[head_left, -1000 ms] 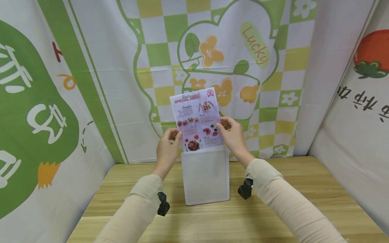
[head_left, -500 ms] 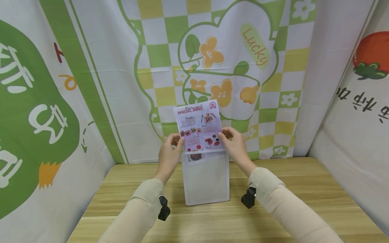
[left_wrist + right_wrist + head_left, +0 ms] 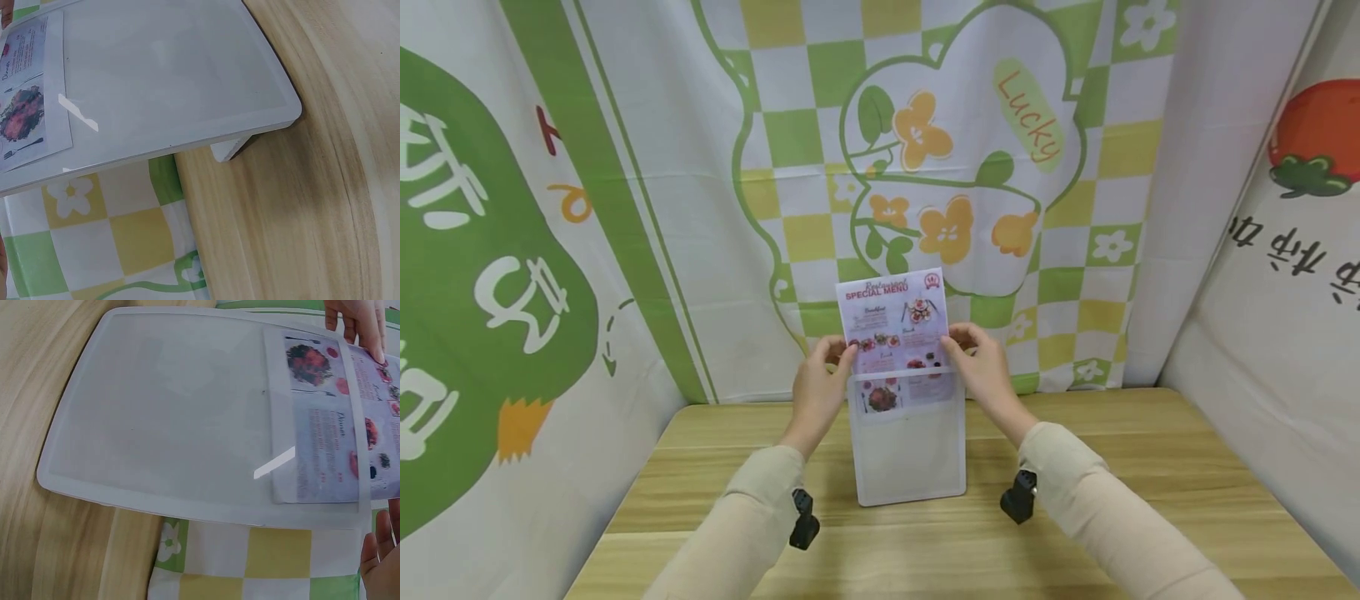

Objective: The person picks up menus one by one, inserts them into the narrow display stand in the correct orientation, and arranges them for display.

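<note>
I held a printed menu (image 3: 895, 333) by its two side edges. My left hand (image 3: 820, 383) pinched the left edge with thumb and fingers curled; my right hand (image 3: 985, 371) pinched the right edge in the same way. The menu was a thin, flat, rectangular sheet, glossy, pale purple-white, with small food photographs. Its red heading read "SPECIAL MENU", with a script line above it too small to read with certainty. Lower section headings were blurred; in the right wrist view one appeared to read "Dinner".

The menu stood upright, its lower part inside a clear plastic holder (image 3: 910, 450). The holder was a flat, rigid, rectangular sleeve with rounded corners, translucent and slightly frosted, open at the top. The upper part of the menu projected above the holder's top edge. The left wrist view showed a small foot (image 3: 231, 149) behind the holder, bearing on the surface (image 3: 1075, 533).

The surface was light wood laminate with straight lengthwise grain. Both sleeves (image 3: 1112, 517) were cream knit fabric.

A printed cloth backdrop (image 3: 970, 133) hung behind, in green, yellow and white checks with orange flowers and the word "Lucky". The side cloths carried large characters and a red tomato (image 3: 1311, 133).
</note>
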`<state>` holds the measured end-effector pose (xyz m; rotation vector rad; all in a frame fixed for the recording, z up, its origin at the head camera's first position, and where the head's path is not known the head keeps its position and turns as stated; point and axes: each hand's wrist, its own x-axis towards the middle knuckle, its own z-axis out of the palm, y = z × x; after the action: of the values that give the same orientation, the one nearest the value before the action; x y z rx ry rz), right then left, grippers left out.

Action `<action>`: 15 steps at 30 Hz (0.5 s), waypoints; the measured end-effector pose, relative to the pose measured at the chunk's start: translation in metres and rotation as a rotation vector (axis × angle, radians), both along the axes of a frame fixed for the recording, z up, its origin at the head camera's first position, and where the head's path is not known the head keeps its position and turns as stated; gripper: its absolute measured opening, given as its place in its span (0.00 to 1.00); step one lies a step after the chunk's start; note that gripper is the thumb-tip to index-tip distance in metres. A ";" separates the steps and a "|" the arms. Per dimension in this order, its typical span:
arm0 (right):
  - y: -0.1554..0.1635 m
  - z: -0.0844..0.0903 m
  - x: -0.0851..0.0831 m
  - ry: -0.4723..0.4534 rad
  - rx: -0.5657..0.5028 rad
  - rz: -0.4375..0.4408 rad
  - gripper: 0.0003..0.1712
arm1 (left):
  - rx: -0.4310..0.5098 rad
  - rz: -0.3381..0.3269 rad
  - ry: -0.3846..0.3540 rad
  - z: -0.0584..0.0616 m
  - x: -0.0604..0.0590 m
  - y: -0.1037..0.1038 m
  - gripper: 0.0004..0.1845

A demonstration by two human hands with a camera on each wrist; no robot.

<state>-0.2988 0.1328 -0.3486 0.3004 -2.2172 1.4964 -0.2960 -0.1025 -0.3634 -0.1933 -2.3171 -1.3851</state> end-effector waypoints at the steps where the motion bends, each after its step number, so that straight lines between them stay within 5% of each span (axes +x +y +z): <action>1: 0.000 0.001 0.000 0.001 0.000 -0.001 0.12 | 0.001 -0.001 0.000 -0.001 0.001 0.000 0.12; 8: 0.000 0.012 0.002 0.013 -0.029 -0.003 0.12 | -0.019 -0.005 0.041 -0.006 0.005 0.002 0.10; 15: 0.002 0.001 0.002 0.028 -0.014 -0.006 0.10 | -0.020 0.001 0.023 -0.002 0.004 0.004 0.14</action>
<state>-0.2964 0.1351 -0.3478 0.3073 -2.1828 1.4954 -0.2917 -0.0989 -0.3651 -0.2127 -2.3128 -1.3520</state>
